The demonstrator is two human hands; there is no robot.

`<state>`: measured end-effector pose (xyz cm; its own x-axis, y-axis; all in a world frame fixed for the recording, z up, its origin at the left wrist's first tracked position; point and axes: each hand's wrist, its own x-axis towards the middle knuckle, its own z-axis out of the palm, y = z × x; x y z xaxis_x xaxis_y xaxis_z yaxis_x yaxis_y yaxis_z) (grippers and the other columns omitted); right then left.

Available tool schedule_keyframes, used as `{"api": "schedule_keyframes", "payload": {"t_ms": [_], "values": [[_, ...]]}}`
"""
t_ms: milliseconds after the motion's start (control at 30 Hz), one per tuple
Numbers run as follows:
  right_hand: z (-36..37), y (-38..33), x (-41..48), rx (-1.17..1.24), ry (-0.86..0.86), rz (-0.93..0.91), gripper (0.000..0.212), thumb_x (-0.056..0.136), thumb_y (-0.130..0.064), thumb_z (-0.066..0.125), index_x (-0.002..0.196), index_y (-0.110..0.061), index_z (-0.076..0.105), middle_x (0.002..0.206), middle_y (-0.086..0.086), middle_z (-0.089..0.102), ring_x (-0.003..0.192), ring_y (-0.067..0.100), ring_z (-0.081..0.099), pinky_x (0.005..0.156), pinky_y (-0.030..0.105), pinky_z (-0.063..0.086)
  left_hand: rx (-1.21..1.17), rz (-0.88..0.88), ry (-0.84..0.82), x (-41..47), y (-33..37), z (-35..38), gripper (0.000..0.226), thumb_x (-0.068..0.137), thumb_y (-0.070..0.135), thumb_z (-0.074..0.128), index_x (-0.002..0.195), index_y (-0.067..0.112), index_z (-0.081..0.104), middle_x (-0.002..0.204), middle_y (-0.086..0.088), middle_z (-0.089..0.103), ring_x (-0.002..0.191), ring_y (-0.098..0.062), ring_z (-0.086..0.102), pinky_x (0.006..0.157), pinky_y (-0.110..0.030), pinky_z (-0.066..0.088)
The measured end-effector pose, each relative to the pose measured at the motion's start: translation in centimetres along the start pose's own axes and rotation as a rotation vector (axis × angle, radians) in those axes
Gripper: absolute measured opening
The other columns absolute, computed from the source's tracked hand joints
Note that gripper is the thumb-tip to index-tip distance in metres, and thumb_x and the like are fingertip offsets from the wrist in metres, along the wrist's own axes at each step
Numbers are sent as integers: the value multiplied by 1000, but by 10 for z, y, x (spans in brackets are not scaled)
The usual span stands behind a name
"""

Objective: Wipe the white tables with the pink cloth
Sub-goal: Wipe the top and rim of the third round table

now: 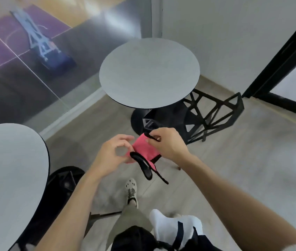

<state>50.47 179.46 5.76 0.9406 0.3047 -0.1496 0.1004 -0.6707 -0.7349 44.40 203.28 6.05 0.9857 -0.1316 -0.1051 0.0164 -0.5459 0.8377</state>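
The small pink cloth (144, 148), trimmed in black, hangs in the air between the two hands, above the pale wood-look floor (234, 160) and touching neither table. The right hand (169, 144) pinches its upper right corner, fingers curled tight over the fabric and over a thin black strap that crosses the fingertips. The left hand (111, 154) meets the cloth's left edge with thumb and forefinger bent into a ring, the remaining fingers curled beneath the fabric, so it holds that side too. A black strap loop (144, 166) dangles from the cloth's lower edge, just below both hands.

Beyond the cloth stands the round white table with a black pedestal base (149, 73), well apart from the hands. A black lattice-frame chair (214, 113) sits partly under it on the right. A second round white table (11, 169) fills the lower left, beside the left forearm. Below the hands, a foot in a white perforated clog (131, 189) stands on the floor
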Motion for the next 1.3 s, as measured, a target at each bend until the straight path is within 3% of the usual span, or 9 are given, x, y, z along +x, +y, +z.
{"api": "schedule_keyframes", "payload": {"t_ms": [67,200,300,433,600,767,867,1033,1300], "values": [[6,-11,38,-41,-9,-22,41,99,-35,70,67,-13,56,66,5,58,59,22,51,59,48,45,-21,17,-10,30,-7,-14,34,76,2,96,77,30,77,134,16,72,127,-6,66,96,-7,47],[14,-41,113,-49,-67,-70,56,95,-68,57,78,-17,73,75,3,62,68,23,60,60,42,45,-98,14,-35,100,-33,-55,35,85,1,89,85,33,75,118,15,78,109,-8,74,85,-21,56],[19,-61,163,-76,-183,-114,39,106,-50,59,71,-32,60,80,-4,59,71,14,57,65,42,43,-13,-18,-24,155,-57,-94,28,91,2,82,94,29,74,87,9,74,79,-10,65,77,-38,54],[21,-83,219,59,-120,26,44,89,-67,61,80,-24,61,77,-1,66,67,17,61,61,40,48,91,46,-49,229,-64,-142,28,92,6,75,98,33,71,94,13,76,89,-8,73,78,-21,54],[15,-80,283,80,72,67,6,95,-27,66,90,-26,68,76,-4,70,75,22,66,70,49,57,83,53,-140,307,-66,-171,34,84,13,89,106,33,72,100,14,77,91,-9,73,81,-24,59],[-12,-58,336,96,126,121,14,98,-26,62,102,-23,75,80,-8,75,76,15,70,71,41,58,98,-33,-296,364,-83,-170,56,67,14,102,109,34,71,107,14,77,98,-10,71,85,-33,58],[-22,-44,362,137,139,144,16,99,-24,62,106,-26,76,78,-12,75,72,8,69,61,27,54,155,21,-309,398,-88,-168,46,75,8,96,107,33,73,105,17,77,100,-8,72,92,-28,58],[-30,-30,394,184,196,175,55,98,-17,56,141,-52,53,104,-11,74,78,16,74,67,34,61,381,207,-340,468,-97,-186,15,100,32,79,115,32,79,104,19,75,99,-1,70,94,-24,57],[-2,-27,455,305,360,411,32,95,-10,56,110,-38,58,105,-11,69,71,25,69,66,47,60,197,179,-536,589,-107,-213,19,92,30,87,91,21,70,93,8,79,91,-9,78,87,-27,60]]}}
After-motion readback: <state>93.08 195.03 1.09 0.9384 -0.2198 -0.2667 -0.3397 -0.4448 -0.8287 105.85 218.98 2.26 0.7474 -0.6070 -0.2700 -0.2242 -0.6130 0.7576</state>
